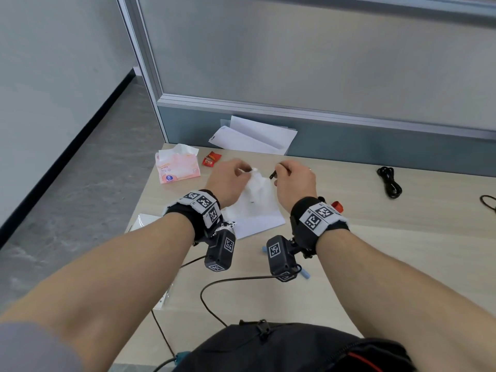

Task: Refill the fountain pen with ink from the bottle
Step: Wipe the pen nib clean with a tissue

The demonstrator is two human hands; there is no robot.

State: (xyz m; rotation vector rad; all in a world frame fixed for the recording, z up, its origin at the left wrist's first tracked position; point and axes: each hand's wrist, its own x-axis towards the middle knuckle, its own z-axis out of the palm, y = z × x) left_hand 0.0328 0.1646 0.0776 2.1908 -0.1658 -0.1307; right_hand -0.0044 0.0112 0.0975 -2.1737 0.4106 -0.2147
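The left hand (230, 179) is curled. Its thumb and forefinger pinch the top of a soft, crumpled white tissue (257, 187), which hangs limp below the pinch. The right hand (294, 182) is curled as well, and its fingertips grip a short, slim, dark pen piece (273, 175). Only the end pointing toward the tissue shows, and the rest is hidden in the fingers. That end is just beside the tissue, but whether they touch cannot be told.

Both are held above a flat white sheet (264, 224) lying on the pale wood-grain table (389, 251), midway between the far and near edges and nearer the left edge.

Each wrist wears a black fabric band with white square-coded patches, one on the left wristband (204, 204) and one on the right wristband (319, 217).

- **Red thing:** a small rounded red thing (337, 205) sits just past the right wristband, mostly hidden.
- **Blue tube:** a light blue tube (306, 273) lies closer to the near edge, largely covered.
- **Tissue pack:** a soft pink tissue pack (177, 169) sits by the far left corner.
- **Wrappers:** glossy red wrappers (211, 159) lie beside the pack.
- **Papers:** white papers (255, 136) lean at the far edge.
- **Cable:** a coiled black cable (389, 181) lies near the far edge, well to the right.
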